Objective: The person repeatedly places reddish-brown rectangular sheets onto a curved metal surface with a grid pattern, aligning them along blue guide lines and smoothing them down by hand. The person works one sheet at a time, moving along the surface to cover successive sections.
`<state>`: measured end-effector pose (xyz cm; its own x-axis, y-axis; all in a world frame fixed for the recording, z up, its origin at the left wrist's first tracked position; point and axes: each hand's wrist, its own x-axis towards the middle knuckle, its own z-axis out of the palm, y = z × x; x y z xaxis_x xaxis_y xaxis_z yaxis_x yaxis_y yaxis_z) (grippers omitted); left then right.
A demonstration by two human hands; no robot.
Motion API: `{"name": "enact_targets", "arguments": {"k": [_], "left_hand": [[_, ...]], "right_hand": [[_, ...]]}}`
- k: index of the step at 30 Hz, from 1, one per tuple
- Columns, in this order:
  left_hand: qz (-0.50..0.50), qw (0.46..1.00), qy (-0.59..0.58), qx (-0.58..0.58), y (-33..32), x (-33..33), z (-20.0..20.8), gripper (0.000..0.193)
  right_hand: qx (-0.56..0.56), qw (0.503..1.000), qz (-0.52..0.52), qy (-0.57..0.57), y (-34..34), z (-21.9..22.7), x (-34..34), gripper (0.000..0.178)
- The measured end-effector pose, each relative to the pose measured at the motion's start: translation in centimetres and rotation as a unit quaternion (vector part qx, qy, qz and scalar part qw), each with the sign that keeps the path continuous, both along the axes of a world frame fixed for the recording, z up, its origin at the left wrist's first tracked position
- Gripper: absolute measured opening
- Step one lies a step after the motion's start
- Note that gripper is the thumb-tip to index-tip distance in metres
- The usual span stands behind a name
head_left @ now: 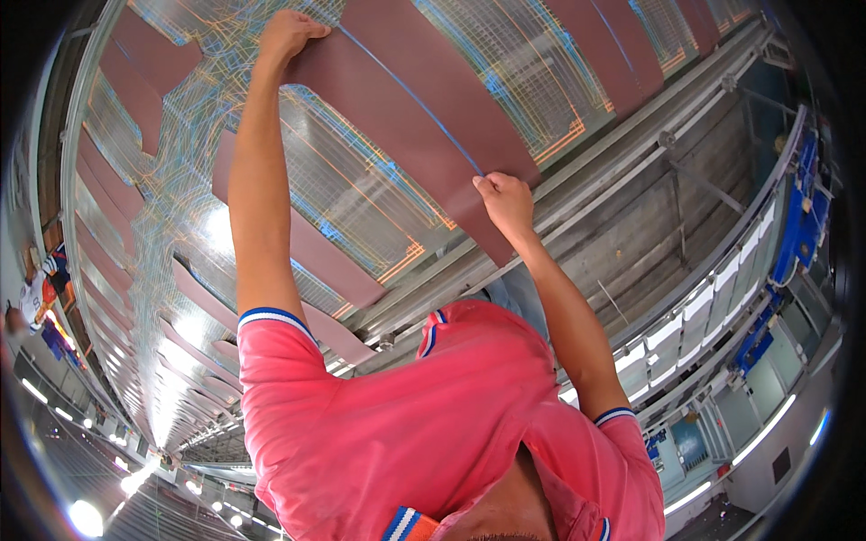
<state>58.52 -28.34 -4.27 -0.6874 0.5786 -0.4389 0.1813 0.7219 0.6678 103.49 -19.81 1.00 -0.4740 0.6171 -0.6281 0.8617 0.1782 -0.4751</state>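
From the head camera, we look down on a long maroon panel (379,108), a smooth, matte sheet lying slantwise on the tabletop (338,167), its near end reaching over the metal rail (622,131). A thin blue line (410,95) runs lengthwise down the panel; whether cord or mark, we cannot tell. Our left hand (293,36) is at the panel's far part, our right hand (508,203) at its near part, one at each end of that line. In both, the grip is narrow, fingers curled in; what they pinch, if anything, we cannot make out. Around the panel, the glossy tabletop shows a dense mesh of coloured lines. Left of the panel lie slimmer maroon strips (338,261); right of it, another broad piece (618,54). Below the panel, our pink cloth shirt (406,397) has striped cuffs.
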Motion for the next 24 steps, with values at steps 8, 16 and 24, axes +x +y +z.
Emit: {"name": "enact_targets", "arguments": {"k": [8, 16, 24], "left_hand": [[-0.007, 1.0, -0.011, -0.017, 0.3, 0.1, 0.8, 0.026], [0.004, 1.0, -0.016, -0.008, 0.0, 0.1, 0.9, 0.023], [-0.035, 0.999, 0.015, -0.023, 0.3, -0.2, 0.8, 0.023]], "right_hand": [[0.019, 1.0, -0.001, 0.007, -0.1, -0.8, 0.2, 0.035], [0.024, 0.999, 0.009, -0.027, -0.2, -0.6, -0.3, 0.036], [0.055, 0.988, 0.024, -0.143, -0.8, 0.5, 1.0, 0.058]]}}
